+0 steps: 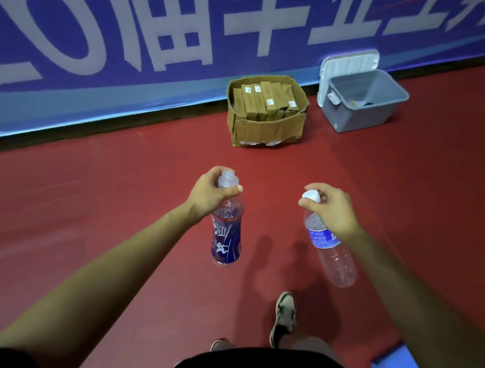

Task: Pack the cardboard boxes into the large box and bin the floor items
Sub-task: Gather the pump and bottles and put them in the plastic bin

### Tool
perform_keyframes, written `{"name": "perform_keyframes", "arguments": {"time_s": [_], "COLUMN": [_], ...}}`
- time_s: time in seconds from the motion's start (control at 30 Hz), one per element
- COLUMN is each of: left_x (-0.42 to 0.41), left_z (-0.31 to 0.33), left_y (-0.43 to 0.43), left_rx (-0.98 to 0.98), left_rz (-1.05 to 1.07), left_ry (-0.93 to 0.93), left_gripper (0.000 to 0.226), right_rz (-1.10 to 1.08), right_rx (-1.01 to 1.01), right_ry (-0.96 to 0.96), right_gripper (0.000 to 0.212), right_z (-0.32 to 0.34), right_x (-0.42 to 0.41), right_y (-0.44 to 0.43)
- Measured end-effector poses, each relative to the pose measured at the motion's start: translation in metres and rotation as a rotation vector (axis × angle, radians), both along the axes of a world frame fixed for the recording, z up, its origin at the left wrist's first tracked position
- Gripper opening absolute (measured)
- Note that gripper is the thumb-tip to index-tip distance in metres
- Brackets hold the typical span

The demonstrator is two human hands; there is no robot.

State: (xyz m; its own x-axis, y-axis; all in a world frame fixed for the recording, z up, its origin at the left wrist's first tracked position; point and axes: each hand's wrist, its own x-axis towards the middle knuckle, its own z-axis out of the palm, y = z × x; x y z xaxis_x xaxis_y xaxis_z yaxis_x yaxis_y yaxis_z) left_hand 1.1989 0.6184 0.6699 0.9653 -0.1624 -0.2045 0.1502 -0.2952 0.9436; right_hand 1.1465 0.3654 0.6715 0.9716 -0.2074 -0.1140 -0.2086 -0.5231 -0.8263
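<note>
Red floor [87, 199], blue banner [184, 96] behind. Packed box [266, 127] was seen at floor's far edge, open bin [355, 117] beside. By left hand [211, 193] blue bottle [226, 241] was clamped at neck; by right hand [333, 209], clear bottle [334, 259]. Binning judged in hand; carry to bin needed next.

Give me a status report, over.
Left hand grips blue-label bottle. Right hand grips clear bottle. Grey bin open ahead, beside packed cardboard box.

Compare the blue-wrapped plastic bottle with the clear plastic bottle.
The blue-wrapped plastic bottle in the left hand is labelled over most of its waisted body; the clear plastic bottle in the right hand has only a narrow blue band. Its cap is white, the other's translucent. It tilts; the wrapped one hangs upright. Both are gripped at the neck.
</note>
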Motion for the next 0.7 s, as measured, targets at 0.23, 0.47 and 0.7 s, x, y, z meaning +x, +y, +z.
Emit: {"name": "perform_keyframes", "arguments": {"time_s": [0.23, 0.47, 0.7], "left_x": [0.111, 0.221, 0.307], "left_z": [-0.012, 0.018, 0.024], "left_y": [-0.114, -0.225, -0.283], "left_rx": [0.006, 0.004, -0.014], "left_rz": [-0.086, -0.142, -0.147], "left_ry": [0.008, -0.029, -0.024], "left_gripper": [0.031, 0.032, 0.034], "right_rz": [-0.068, -0.035, -0.091], "right_rx": [0.029, 0.051, 0.033], "right_ry": [0.056, 0.011, -0.015], "right_gripper": [0.031, 0.027, 0.029], "right_z": [-0.023, 0.010, 0.016], "right_x": [0.091, 0.203, 0.289], "right_y": [-0.106, -0.208, -0.277]}}
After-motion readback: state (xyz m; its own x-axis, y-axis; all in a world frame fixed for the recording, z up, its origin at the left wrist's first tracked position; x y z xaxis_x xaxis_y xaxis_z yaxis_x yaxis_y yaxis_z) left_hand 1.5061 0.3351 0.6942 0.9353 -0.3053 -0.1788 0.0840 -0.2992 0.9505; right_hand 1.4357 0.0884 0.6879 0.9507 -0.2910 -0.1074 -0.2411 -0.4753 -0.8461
